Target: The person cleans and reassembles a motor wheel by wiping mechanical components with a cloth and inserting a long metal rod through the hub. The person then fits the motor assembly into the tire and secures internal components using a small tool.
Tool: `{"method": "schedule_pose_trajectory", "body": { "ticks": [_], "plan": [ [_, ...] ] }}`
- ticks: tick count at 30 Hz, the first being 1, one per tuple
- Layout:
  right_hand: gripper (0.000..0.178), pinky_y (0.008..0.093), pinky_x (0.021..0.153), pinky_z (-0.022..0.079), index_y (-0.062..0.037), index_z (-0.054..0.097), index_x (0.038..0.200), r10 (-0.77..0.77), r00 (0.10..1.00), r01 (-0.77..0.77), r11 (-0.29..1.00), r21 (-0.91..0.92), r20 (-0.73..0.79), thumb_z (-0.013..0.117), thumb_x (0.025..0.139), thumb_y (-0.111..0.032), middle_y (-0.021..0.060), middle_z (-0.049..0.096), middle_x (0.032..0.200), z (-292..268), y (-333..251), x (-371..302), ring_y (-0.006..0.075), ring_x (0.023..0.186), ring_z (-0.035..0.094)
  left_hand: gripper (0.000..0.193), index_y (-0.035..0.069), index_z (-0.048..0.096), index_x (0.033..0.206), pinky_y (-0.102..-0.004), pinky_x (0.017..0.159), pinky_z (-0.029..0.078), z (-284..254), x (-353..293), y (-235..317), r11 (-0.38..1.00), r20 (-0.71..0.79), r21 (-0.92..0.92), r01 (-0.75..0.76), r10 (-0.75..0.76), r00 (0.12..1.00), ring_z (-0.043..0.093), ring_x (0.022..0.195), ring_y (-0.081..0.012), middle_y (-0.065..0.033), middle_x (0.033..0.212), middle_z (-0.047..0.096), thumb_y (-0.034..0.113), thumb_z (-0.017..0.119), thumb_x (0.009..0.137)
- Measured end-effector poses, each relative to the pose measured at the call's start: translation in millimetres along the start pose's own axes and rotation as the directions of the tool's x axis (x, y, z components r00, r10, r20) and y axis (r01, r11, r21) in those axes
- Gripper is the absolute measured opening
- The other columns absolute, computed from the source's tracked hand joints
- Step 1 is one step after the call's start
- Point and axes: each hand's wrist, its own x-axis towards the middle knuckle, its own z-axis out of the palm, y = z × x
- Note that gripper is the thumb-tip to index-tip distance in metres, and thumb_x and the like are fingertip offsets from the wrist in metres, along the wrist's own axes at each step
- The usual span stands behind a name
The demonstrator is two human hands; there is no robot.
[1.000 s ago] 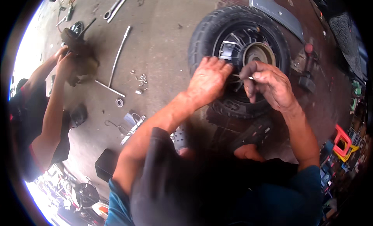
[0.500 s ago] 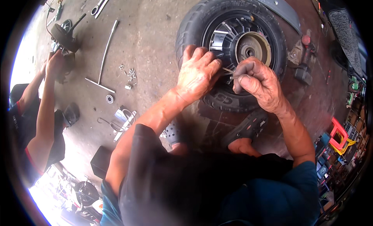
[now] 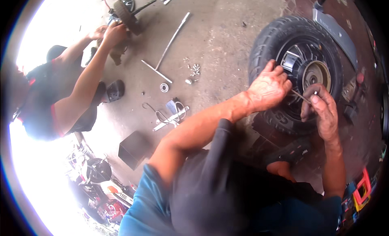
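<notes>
A thin metal rod point(image 3: 300, 96) spans the gap between my two hands, over the lower part of a wheel's black hub point(image 3: 298, 80). My right hand point(image 3: 323, 110) pinches one end between thumb and fingers; a small pale tip point(image 3: 315, 93) shows at the fingertips. The rod's other end meets the curled fingers of my left hand point(image 3: 270, 88), which is closed beside the rim; those fingertips are partly hidden. Around the hub is a thick black tyre point(image 3: 261, 53), and the wheel lies flat on the floor. A dull, tan-coloured ring point(image 3: 327, 76) surrounds the hub's centre.
Left of the wheel lie a T-handle wrench point(image 3: 172, 43), a bearing point(image 3: 164, 87), several small bolts point(image 3: 195, 69) and a cable with a metal bar point(image 3: 172, 117). A grey fender point(image 3: 334, 31) lies beyond. At left, a person point(image 3: 60, 90) handles a small wheel point(image 3: 126, 18).
The whole view has swung, so the wheel and my hands appear farther right. More of the thin metal rod now shows between my hands.
</notes>
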Motion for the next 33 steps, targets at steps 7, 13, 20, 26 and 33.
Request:
{"method": "schedule_pose_trajectory", "body": {
  "ticks": [7, 13, 20, 26, 33],
  "plan": [
    [0.024, 0.0266, 0.062, 0.044, 0.002, 0.063, 0.104, -0.189, 0.981, 0.184, 0.843, -0.505, 0.043, 0.053, 0.096, -0.019, 0.0063, 0.057, 0.077, 0, -11, 6, 0.0138, 0.067, 0.054, 0.018, 0.007, 0.061, 0.084, -0.0477, 0.096, 0.037, -4, 1, 0, 1.0, 0.143, 0.008, 0.011, -0.012, 0.99, 0.056, 0.094, -0.0259, -0.0078, 0.082, 0.061, 0.017, 0.065, 0.07],
    [0.02, 0.0274, 0.064, 0.044, 0.0044, 0.065, 0.105, -0.382, 0.924, 0.292, 0.646, -0.706, 0.032, 0.055, 0.094, -0.01, 0.0091, 0.061, 0.086, 10, -15, 7, 0.0145, 0.07, 0.055, 0.015, 0.006, 0.062, 0.088, -0.0499, 0.1, 0.036, -2, -4, 0, 0.998, 0.128, -0.002, 0.06, -0.059, 0.99, 0.058, 0.098, -0.0269, -0.0094, 0.086, 0.064, 0.017, 0.057, 0.079],
    [0.034, 0.0296, 0.074, 0.047, 0.0021, 0.058, 0.122, -0.057, 0.992, 0.112, 0.8, -0.589, 0.111, 0.051, 0.094, -0.015, 0.0101, 0.068, 0.091, -8, -33, -2, 0.0143, 0.077, 0.06, 0.016, 0.007, 0.065, 0.087, -0.0512, 0.101, 0.037, -1, 1, 5, 0.997, 0.151, 0.003, 0.075, -0.074, 0.986, 0.059, 0.1, -0.0274, -0.0106, 0.088, 0.066, 0.018, 0.058, 0.079],
    [0.033, 0.0356, 0.082, 0.049, 0.0018, 0.064, 0.114, -0.049, 0.934, 0.283, 0.707, -0.648, 0.354, 0.063, 0.082, -0.003, 0.014, 0.068, 0.096, -20, -47, -2, 0.0277, 0.09, 0.065, 0.016, 0.007, 0.065, 0.085, -0.0489, 0.098, 0.038, -1, 0, 4, 0.999, 0.129, 0.03, 0.018, -0.022, 0.991, 0.058, 0.098, -0.0258, -0.0095, 0.085, 0.064, 0.019, 0.058, 0.077],
    [0.022, 0.036, 0.067, 0.045, 0.0011, 0.064, 0.092, -0.248, 0.899, 0.436, 0.569, -0.697, 0.361, 0.07, 0.081, -0.017, 0.0118, 0.06, 0.078, -11, -29, 4, 0.0267, 0.072, 0.058, 0.015, 0.006, 0.065, 0.082, -0.0501, 0.099, 0.037, -3, -4, 5, 0.998, 0.11, 0.062, 0.019, -0.026, 0.994, 0.057, 0.098, -0.0259, -0.0091, 0.084, 0.063, 0.018, 0.058, 0.077]
  ]
}}
